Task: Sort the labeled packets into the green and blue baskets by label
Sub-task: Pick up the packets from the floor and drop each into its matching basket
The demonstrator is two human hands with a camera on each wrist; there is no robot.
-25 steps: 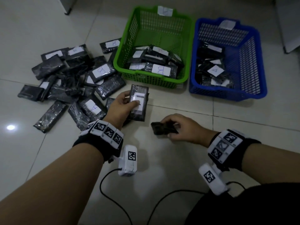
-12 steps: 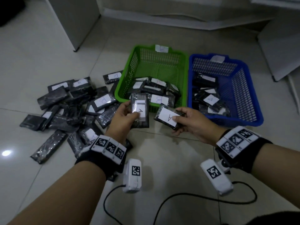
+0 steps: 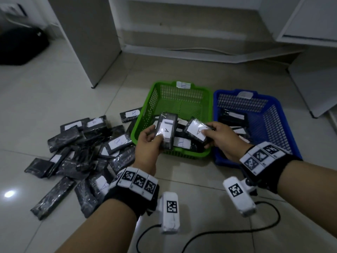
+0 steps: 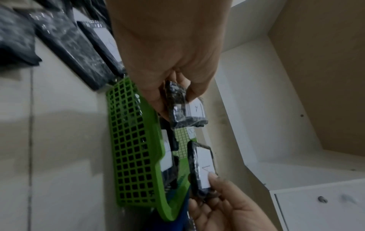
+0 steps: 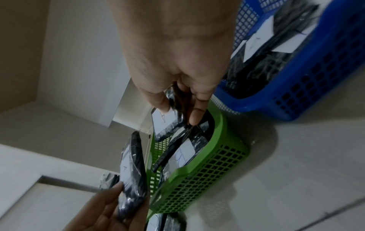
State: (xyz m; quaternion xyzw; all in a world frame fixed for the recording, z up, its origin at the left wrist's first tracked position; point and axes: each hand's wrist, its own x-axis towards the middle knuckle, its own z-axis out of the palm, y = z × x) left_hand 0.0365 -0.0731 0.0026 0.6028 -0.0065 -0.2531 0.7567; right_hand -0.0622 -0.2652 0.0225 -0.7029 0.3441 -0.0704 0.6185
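Mid-sort: left hand [image 3: 148, 143] pinched black plastic-wrapped packet labeled A [image 3: 167, 133], right hand [image 3: 221, 136] pinched another black A-labeled packet [image 3: 197, 132]; next, likely drops into blue mesh basket [image 3: 279, 128], not green mesh basket [image 3: 145, 114].

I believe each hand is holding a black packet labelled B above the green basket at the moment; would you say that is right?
Not quite: the head view shows the packet in the left hand and the packet in the right hand both labelled A, not B. The rest holds: each hand has a black packet in its grip above the green basket.
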